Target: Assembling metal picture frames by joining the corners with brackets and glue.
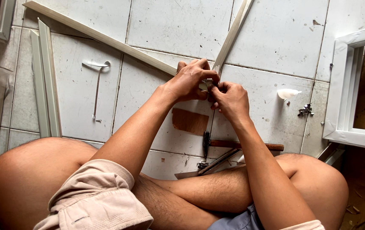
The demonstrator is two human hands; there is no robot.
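Seated cross-legged on the white tiled floor [276, 34], the person closes both hands where two long pale metal strips [105, 39] meet in a corner. The left hand [189, 79] wraps the joint; the right hand [230, 99] pinches it with fingertips. A wooden-handled hammer [238, 145] lies near the shins.

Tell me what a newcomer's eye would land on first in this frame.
First, the two hands meeting at centre: the left hand and right hand pinch the spot where two pale metal strips join in a V on the white tiled floor. Next, the hammer lying by the crossed legs, and the white frame at right.
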